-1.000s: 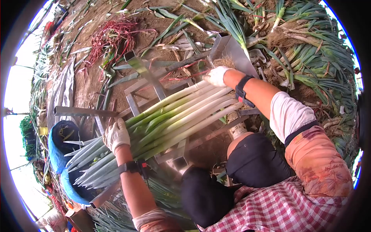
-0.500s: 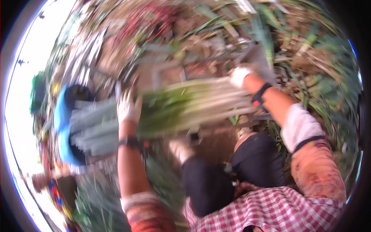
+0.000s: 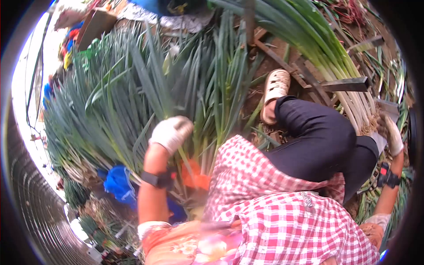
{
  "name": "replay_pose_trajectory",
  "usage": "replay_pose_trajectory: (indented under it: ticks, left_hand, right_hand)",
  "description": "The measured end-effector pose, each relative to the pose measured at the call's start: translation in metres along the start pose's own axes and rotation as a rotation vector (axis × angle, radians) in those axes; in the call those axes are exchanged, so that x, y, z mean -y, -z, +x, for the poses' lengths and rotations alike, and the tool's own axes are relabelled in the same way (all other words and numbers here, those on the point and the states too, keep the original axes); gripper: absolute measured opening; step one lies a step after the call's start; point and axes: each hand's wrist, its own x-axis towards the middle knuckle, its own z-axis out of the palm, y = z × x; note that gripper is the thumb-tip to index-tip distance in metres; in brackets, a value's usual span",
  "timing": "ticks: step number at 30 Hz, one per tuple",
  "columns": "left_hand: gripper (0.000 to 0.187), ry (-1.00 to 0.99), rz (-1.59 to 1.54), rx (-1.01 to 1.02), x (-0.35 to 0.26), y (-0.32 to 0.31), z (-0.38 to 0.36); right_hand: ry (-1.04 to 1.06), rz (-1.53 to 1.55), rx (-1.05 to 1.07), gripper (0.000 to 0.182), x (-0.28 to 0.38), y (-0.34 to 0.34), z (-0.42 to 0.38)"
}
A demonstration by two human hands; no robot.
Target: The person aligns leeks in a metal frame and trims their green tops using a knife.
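My left hand (image 3: pixel 172 134), in a white glove, is closed in a fist among standing green onions (image 3: pixel 128 88). A stalk runs out beneath the fist, and the leaves just above are blurred. At the far right, my gloved right hand (image 3: pixel 389 136) is beside the root ends of a bundle of green onions (image 3: pixel 342 66). Its fingers look loosely apart, and I see nothing held in them. That bundle lies across a metal frame (image 3: pixel 340 84), its white stems pointing towards my right hand. A grey metal plate (image 3: pixel 388 106) stands at the roots.
My shoe (image 3: pixel 277 86) rests on the ground beside the frame. Blue cloth (image 3: pixel 119 183) and orange material (image 3: pixel 194 174) lie by the standing onions' lower ends. A cardboard box (image 3: pixel 95 28) is at the upper left. Loose leaves litter the ground at right.
My view has turned left towards the standing onions. My left hand has left the bundle on the frame and is now among them. My right hand remains near the bundle's root end.
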Motion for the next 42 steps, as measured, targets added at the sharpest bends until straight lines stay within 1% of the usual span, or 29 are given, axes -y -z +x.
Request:
replay_pose_trajectory:
  ticks: [1, 2, 3, 4, 5, 8, 9, 10, 12, 13, 16, 17, 18, 20, 21, 22, 24, 25, 28, 29, 30, 32, 34, 35, 36, 38, 40, 41, 42]
  left_hand:
    - [0.038, 0.219, 0.028, 0.220, 0.013, -0.032, -0.017]
    - [0.045, 0.364, -0.014, 0.344, 0.022, -0.062, -0.032]
    - [0.052, 0.419, -0.041, 0.315, 0.044, -0.108, -0.050]
    - [0.060, 0.536, -0.119, 0.383, 0.047, -0.134, -0.057]
    - [0.065, 0.554, -0.188, 0.298, 0.068, -0.181, -0.066]
    - [0.075, 0.665, -0.334, -0.109, 0.080, -0.254, -0.065]
    - [0.088, 0.752, -0.340, -0.165, 0.078, -0.264, -0.056]
    - [0.088, 0.750, -0.353, -0.165, 0.078, -0.269, -0.049]
    - [0.102, 0.923, -0.420, -0.014, 0.079, -0.278, -0.034]
    - [0.109, 0.964, -0.438, -0.044, 0.078, -0.279, -0.028]
    - [0.108, 0.931, -0.487, -0.046, 0.085, -0.273, -0.017]
    - [0.101, 0.930, -0.484, -0.050, 0.083, -0.267, -0.013]
    - [0.101, 0.920, -0.480, -0.040, 0.087, -0.271, -0.008]
    - [0.094, 0.956, -0.375, -0.028, 0.089, -0.278, -0.002]
    - [0.082, 0.952, -0.352, -0.046, 0.085, -0.276, 0.000]
    - [0.082, 0.940, -0.349, -0.049, 0.084, -0.271, -0.001]
    - [0.074, 0.880, -0.456, -0.042, 0.078, -0.263, -0.008]
    - [0.069, 0.833, -0.476, -0.093, 0.074, -0.255, -0.014]
    - [0.067, 0.729, -0.541, -0.054, 0.063, -0.212, -0.033]
    - [0.065, 0.677, -0.539, -0.044, 0.071, -0.213, -0.038]
    - [0.056, 0.617, -0.517, -0.086, 0.075, -0.211, -0.044]
    - [0.050, 0.511, -0.904, 0.011, 0.087, -0.201, -0.054]
    - [0.047, 0.549, -1.547, 0.275, 0.061, -0.133, -0.068]
    - [0.047, 0.552, -1.656, 0.343, 0.055, -0.118, -0.071]
    - [0.044, 0.530, -1.876, 0.414, 0.041, -0.097, -0.079]
    - [0.044, 0.503, -2.050, 0.523, 0.024, -0.086, -0.092]
    - [0.045, 0.436, -2.171, 0.567, 0.003, -0.068, -0.109]
    - [0.045, 0.386, -2.194, 0.542, -0.009, -0.056, -0.121]
    - [0.048, 0.414, -2.109, 0.470, -0.024, -0.040, -0.137]
  right_hand:
    - [0.005, 0.029, 0.001, 0.052, -0.004, -0.002, -0.009]
    - [0.007, 0.061, -0.001, 0.053, -0.006, -0.005, -0.020]
    - [-0.001, 0.081, 0.020, 0.054, -0.014, 0.001, -0.025]
    - [-0.037, -0.022, -0.045, 0.057, -0.008, -0.006, -0.040]
    - [-0.060, -0.103, -0.066, 0.060, -0.005, -0.006, -0.051]
    - [-0.095, -0.231, -0.090, 0.063, 0.003, -0.002, -0.073]
    - [-0.115, -0.256, -0.089, 0.063, 0.007, -0.004, -0.079]
    - [-0.111, -0.266, -0.095, 0.063, 0.011, -0.005, -0.085]
    - [-0.147, -0.220, -0.141, 0.062, 0.019, -0.009, -0.096]
    - [-0.131, -0.229, -0.188, 0.059, 0.019, -0.011, -0.099]
    - [-0.120, -0.334, -0.135, 0.057, 0.022, -0.013, -0.111]
    - [-0.131, -0.362, -0.117, 0.057, 0.011, 0.006, -0.109]
    - [-0.137, -0.391, -0.013, 0.057, 0.023, 0.000, -0.118]
    - [-0.167, -0.364, -0.136, 0.057, 0.024, -0.005, -0.129]
    - [-0.171, -0.355, -0.134, 0.057, 0.026, -0.008, -0.129]
    - [-0.131, -0.372, -0.133, 0.057, 0.018, 0.002, -0.127]
    - [-0.149, -0.385, -0.196, 0.053, 0.020, 0.002, -0.125]
    - [-0.147, -0.385, -0.201, 0.053, 0.024, -0.001, -0.126]
    - [-0.112, -0.431, -0.238, 0.045, 0.036, -0.002, -0.116]
    - [-0.116, -0.406, -0.172, 0.049, 0.037, 0.007, -0.108]
    - [-0.117, -0.379, -0.103, 0.053, 0.040, 0.012, -0.100]
    - [-0.089, -0.388, -0.118, 0.050, 0.056, -0.006, -0.089]
    - [0.003, -0.396, -0.134, 0.038, 0.067, -0.019, -0.073]
    - [0.012, -0.378, -0.133, 0.038, 0.074, -0.030, -0.068]
    - [0.044, -0.397, -0.067, 0.041, 0.084, -0.041, -0.067]
    - [0.109, -0.448, 0.069, 0.046, 0.107, -0.068, -0.070]
    - [0.193, -0.482, 0.098, 0.047, 0.127, -0.100, -0.081]
    - [0.263, -0.528, 0.130, 0.049, 0.135, -0.116, -0.090]
    - [0.268, -0.515, 0.131, 0.049, 0.145, -0.131, -0.097]
